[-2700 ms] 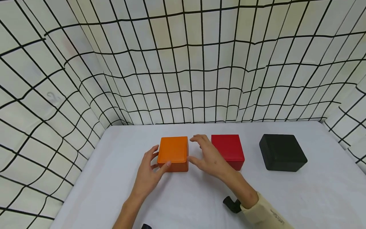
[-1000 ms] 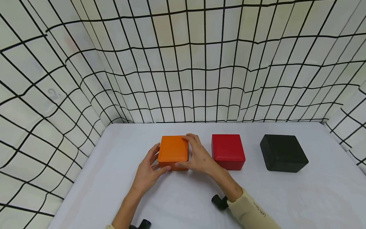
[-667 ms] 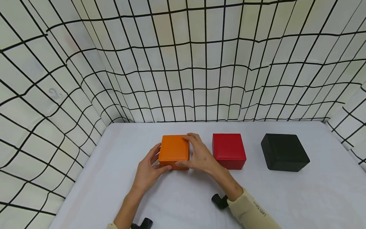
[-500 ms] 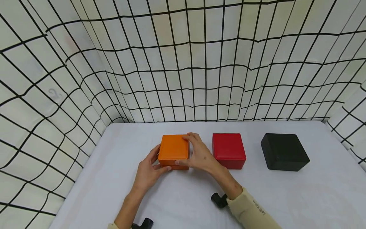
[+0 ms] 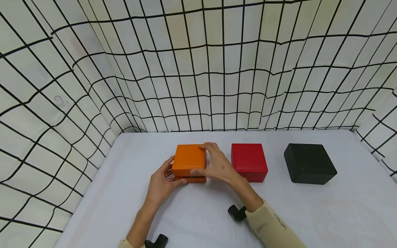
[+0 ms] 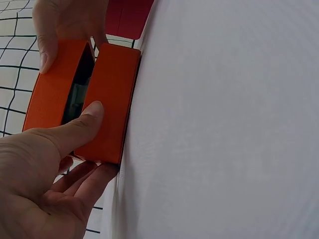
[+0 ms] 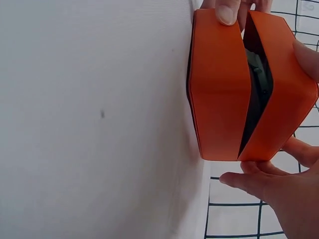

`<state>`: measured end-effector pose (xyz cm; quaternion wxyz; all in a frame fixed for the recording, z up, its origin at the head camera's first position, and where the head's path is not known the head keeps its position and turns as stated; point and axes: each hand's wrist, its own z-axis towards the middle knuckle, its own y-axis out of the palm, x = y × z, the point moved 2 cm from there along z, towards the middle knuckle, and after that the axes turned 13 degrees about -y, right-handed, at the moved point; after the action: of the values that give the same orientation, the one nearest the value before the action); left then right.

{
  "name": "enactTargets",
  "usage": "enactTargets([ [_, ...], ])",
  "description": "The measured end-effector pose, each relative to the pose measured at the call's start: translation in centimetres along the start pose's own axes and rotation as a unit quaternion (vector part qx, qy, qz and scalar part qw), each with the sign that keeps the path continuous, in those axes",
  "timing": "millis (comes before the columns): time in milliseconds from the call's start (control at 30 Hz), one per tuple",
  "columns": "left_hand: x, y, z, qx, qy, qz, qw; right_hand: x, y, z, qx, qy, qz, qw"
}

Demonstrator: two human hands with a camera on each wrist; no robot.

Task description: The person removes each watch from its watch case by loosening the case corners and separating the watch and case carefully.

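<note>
An orange box (image 5: 189, 160) stands at the middle back of the white table, its lid raised along the front. My left hand (image 5: 161, 184) grips the box's lower part (image 6: 110, 99), thumb on the front and fingers at the left side. My right hand (image 5: 220, 167) holds the lid (image 7: 286, 74), thumb on the front face and fingers at the far right corner. Through the gap, both wrist views show a dark inside with a greyish-green thing (image 7: 258, 64) in it, mostly hidden.
A red box (image 5: 249, 160) stands right of the orange one, just behind my right forearm. Further right is a black box (image 5: 310, 163). Black netting (image 5: 223, 72) over white walls closes off the table's (image 5: 310, 213) back and sides. Black wrist-worn devices (image 5: 237, 213) hang by the sleeves.
My right hand came in from the right and took hold of the orange box's lid. The lid has risen at the front, opening a gap, while my left hand stays on the lower part.
</note>
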<state>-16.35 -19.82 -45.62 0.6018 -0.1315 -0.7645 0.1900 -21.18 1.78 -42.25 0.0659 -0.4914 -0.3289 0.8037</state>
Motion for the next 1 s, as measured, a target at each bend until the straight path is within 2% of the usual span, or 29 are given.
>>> enactTargets([
  [267, 0.0, 0.3, 0.1, 0.011, -0.024, 0.003, 0.9997, 0.0, -0.2, 0.2, 0.0, 0.028, 0.028, 0.999],
  [800, 0.1, 0.0, 0.1, 0.016, -0.023, 0.02, 0.9994, -0.2, -0.8, 1.1, -0.002, 0.063, 0.049, 0.997],
  [1000, 0.2, 0.0, 0.0, 0.007, -0.025, 0.003, 0.9997, -0.1, -0.7, 1.5, 0.02, 0.078, 0.064, 0.995],
])
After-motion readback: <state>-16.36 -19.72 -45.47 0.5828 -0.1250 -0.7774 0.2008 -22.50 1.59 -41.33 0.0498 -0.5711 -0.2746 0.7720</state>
